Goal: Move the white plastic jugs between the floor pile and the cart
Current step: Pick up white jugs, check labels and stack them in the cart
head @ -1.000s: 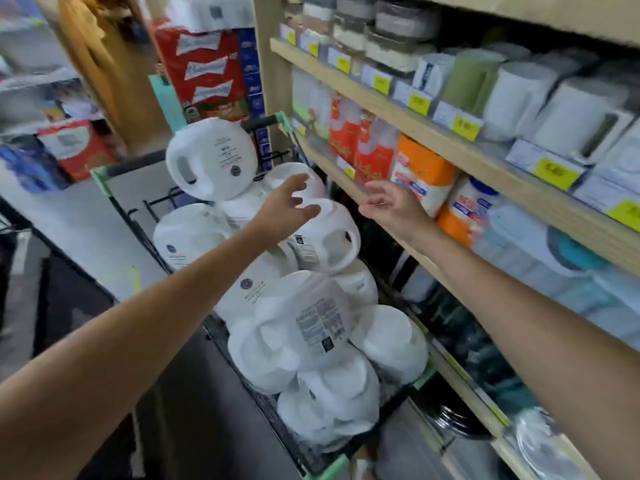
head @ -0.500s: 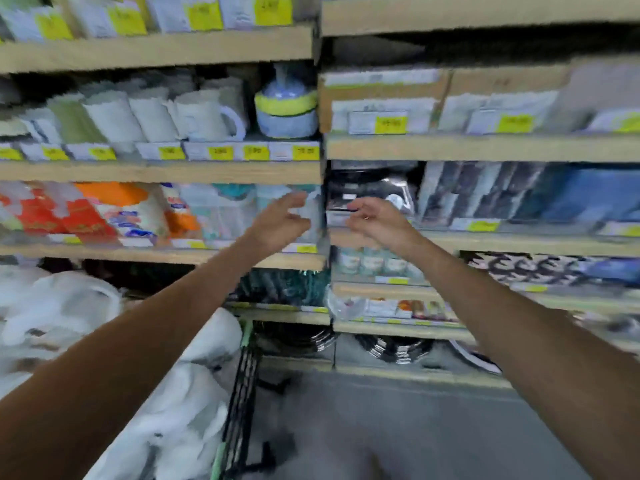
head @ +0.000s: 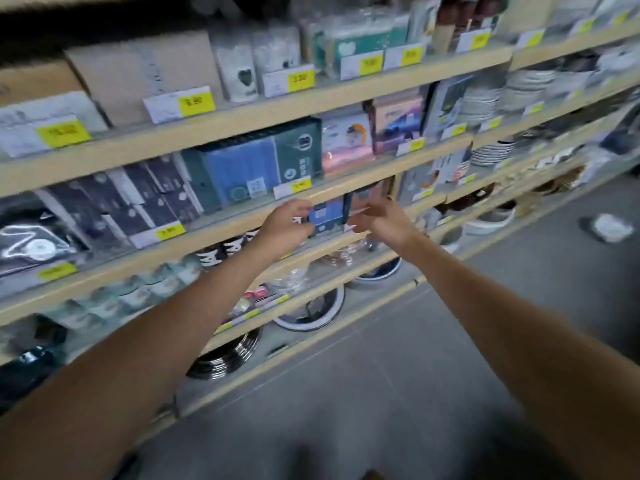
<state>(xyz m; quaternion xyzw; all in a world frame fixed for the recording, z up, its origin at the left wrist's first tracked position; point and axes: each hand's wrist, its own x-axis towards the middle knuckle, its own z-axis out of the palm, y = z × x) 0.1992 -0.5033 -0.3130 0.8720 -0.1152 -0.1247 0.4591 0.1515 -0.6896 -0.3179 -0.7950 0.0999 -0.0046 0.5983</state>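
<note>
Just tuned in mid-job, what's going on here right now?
A person faces the store shelves with both arms stretched forward. The left hand and right hand hold nothing and hover on either side of a blue package on a shelf. No jug or cart is in view. A white object lies on the floor at far right, too blurred to identify.

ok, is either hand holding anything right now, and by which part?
Nothing is held. The left hand and right hand are empty in mid-air, fingers loose. The blue box seen between them appears to sit on the shelf behind.
</note>
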